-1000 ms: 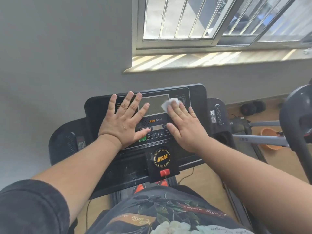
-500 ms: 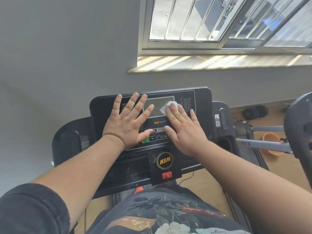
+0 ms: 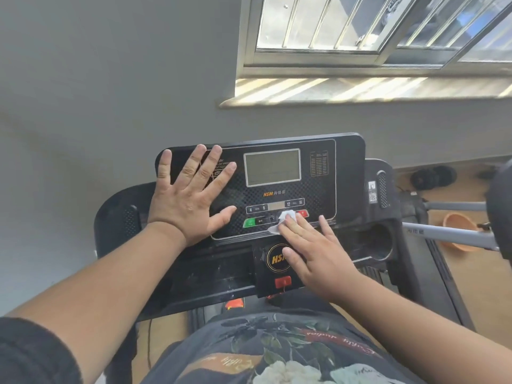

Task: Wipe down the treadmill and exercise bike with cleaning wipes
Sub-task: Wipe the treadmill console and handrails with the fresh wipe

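Observation:
The black treadmill console (image 3: pixel 346 162) fills the middle of the head view, with a grey display (image 3: pixel 273 167) and a row of buttons below it. My left hand (image 3: pixel 188 200) lies flat with fingers spread on the console's left side. My right hand (image 3: pixel 313 253) presses a small white wipe (image 3: pixel 282 221) against the lower button row with straight fingers, its palm over the round HSM badge (image 3: pixel 273 259). Most of the wipe is hidden under my fingers. A red safety clip (image 3: pixel 282 281) sits just below.
A grey wall and a barred window (image 3: pixel 360 31) are behind the console. To the right run a grey metal bar (image 3: pixel 448 234) and a dark rounded part of other equipment (image 3: pixel 501 206). An orange bowl (image 3: pixel 457 225) and black weights (image 3: pixel 433 177) lie on the wooden floor.
My right hand has slid the wipe down from the display's right edge to the lower button row. My left hand has shifted left and up on the console.

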